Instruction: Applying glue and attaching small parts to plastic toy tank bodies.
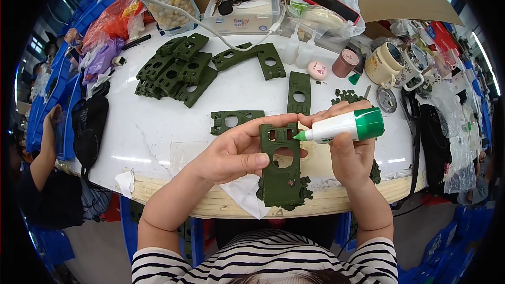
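My left hand [226, 155] grips a dark green plastic model tank hull part [280, 185] over the table's front edge, thumb on its face. The part has a large round hole and small rectangular openings near its top. In my right hand [351, 160] is a white glue bottle [336, 128] with a green base and a green nozzle. The bottle lies almost level, and its tip points left, at or very near the upper right edge of the part. Small green pieces [305, 189] show around the part's lower end. Some fingers of my left hand are hidden behind it.
Similar green parts lie in a pile [176, 68] and singly [300, 92] on the white table. Small green pieces [347, 95] sit at the right. Behind stand a plastic box [242, 18], squeeze bottles [291, 47] and a cream mug [384, 63]. A cable [173, 8] crosses the back.
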Demonstrator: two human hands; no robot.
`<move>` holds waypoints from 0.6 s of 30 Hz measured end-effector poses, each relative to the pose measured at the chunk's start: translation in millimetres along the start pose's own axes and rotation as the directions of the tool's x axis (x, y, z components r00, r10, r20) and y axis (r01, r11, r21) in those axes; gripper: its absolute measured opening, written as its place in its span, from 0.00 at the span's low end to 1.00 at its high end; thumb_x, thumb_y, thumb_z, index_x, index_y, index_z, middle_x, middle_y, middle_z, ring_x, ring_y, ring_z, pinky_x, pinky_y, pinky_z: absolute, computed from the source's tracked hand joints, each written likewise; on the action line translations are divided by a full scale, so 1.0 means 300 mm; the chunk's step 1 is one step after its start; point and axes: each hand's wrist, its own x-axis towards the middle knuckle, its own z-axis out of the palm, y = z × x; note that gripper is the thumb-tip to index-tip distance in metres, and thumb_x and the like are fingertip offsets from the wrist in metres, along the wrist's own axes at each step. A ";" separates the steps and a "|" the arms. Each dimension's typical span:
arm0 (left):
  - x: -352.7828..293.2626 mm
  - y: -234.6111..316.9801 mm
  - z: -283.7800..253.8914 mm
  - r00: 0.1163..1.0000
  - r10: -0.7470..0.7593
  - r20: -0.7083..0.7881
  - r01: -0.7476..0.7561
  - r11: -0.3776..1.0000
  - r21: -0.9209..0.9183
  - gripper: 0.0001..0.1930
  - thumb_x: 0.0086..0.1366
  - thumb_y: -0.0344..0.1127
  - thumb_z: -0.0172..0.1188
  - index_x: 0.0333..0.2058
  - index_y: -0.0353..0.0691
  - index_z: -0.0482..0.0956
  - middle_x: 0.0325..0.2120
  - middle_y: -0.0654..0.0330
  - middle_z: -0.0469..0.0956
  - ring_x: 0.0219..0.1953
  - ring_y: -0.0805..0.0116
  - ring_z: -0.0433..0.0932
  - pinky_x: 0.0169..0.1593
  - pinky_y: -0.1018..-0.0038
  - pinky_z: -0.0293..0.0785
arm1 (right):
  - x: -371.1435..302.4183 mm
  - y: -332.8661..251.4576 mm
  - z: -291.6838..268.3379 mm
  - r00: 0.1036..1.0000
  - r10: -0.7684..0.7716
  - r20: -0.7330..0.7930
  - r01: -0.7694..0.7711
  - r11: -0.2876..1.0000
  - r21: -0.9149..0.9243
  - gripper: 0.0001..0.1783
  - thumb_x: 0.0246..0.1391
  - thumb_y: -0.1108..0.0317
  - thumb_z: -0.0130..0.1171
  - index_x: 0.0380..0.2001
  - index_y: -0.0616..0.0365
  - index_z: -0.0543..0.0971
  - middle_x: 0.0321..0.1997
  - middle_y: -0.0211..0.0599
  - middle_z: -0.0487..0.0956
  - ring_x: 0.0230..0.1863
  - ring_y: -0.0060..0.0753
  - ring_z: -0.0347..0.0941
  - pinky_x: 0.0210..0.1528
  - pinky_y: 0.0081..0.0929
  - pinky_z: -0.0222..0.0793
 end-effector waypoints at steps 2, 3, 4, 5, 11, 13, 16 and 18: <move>-0.001 0.000 0.000 1.000 0.000 -0.001 0.000 1.000 0.001 0.36 0.59 0.38 0.58 0.61 0.29 0.52 0.60 0.46 0.57 0.55 0.47 0.69 0.56 0.57 0.67 | -0.001 0.000 0.001 1.000 0.005 -0.002 -0.005 1.000 -0.001 0.16 0.57 0.66 0.56 0.41 0.62 0.63 0.39 0.45 0.75 0.46 0.36 0.75 0.48 0.31 0.70; -0.002 0.000 0.000 1.000 -0.001 -0.001 0.001 1.000 0.001 0.36 0.59 0.38 0.58 0.61 0.29 0.52 0.60 0.46 0.57 0.55 0.47 0.69 0.56 0.57 0.67 | -0.001 -0.002 0.003 1.000 0.008 -0.004 -0.008 1.000 0.001 0.16 0.57 0.66 0.56 0.41 0.62 0.63 0.39 0.45 0.75 0.46 0.36 0.75 0.48 0.31 0.70; -0.003 0.001 0.000 1.000 -0.001 -0.001 0.001 1.000 0.002 0.36 0.59 0.38 0.58 0.61 0.29 0.52 0.60 0.46 0.57 0.55 0.47 0.69 0.56 0.57 0.67 | -0.001 -0.003 0.005 1.000 0.012 -0.006 -0.012 1.000 0.002 0.16 0.57 0.66 0.56 0.41 0.62 0.63 0.39 0.45 0.75 0.46 0.37 0.75 0.47 0.31 0.70; -0.004 0.000 -0.001 1.000 0.002 0.003 -0.002 1.000 -0.003 0.36 0.59 0.38 0.58 0.61 0.30 0.52 0.60 0.46 0.57 0.55 0.47 0.69 0.56 0.57 0.67 | -0.001 -0.001 0.006 1.000 0.011 -0.006 -0.011 1.000 0.011 0.16 0.57 0.65 0.56 0.42 0.61 0.63 0.39 0.45 0.75 0.46 0.37 0.75 0.48 0.31 0.70; -0.009 0.004 -0.005 1.000 -0.006 -0.002 0.006 1.000 -0.007 0.37 0.59 0.37 0.57 0.62 0.29 0.51 0.59 0.43 0.59 0.56 0.47 0.68 0.56 0.57 0.67 | -0.004 0.004 0.000 0.996 0.070 -0.064 -0.057 0.981 0.184 0.16 0.61 0.62 0.49 0.44 0.62 0.63 0.40 0.46 0.76 0.47 0.42 0.75 0.47 0.36 0.71; 0.000 0.002 -0.004 1.000 -0.020 0.022 0.020 0.999 -0.029 0.37 0.59 0.37 0.57 0.62 0.29 0.50 0.57 0.42 0.61 0.56 0.47 0.68 0.56 0.57 0.67 | -0.011 -0.012 -0.006 0.984 0.131 -0.117 -0.093 0.953 0.288 0.16 0.63 0.61 0.46 0.45 0.62 0.64 0.40 0.45 0.76 0.47 0.43 0.75 0.47 0.37 0.72; -0.007 -0.001 -0.007 1.000 0.002 -0.004 -0.002 1.000 -0.023 0.38 0.58 0.36 0.58 0.62 0.29 0.49 0.56 0.40 0.62 0.56 0.46 0.67 0.56 0.56 0.67 | -0.004 -0.013 -0.008 0.977 0.171 -0.126 -0.130 0.951 0.280 0.17 0.63 0.57 0.44 0.46 0.61 0.65 0.41 0.44 0.76 0.48 0.44 0.74 0.51 0.43 0.69; 0.000 0.005 0.007 0.999 -0.005 -0.046 0.005 1.000 -0.012 0.40 0.57 0.37 0.60 0.62 0.27 0.49 0.55 0.40 0.63 0.54 0.46 0.69 0.56 0.55 0.67 | -0.008 -0.007 -0.025 0.969 0.193 -0.155 -0.157 0.963 0.218 0.19 0.63 0.54 0.43 0.45 0.60 0.65 0.42 0.46 0.76 0.48 0.44 0.74 0.53 0.46 0.68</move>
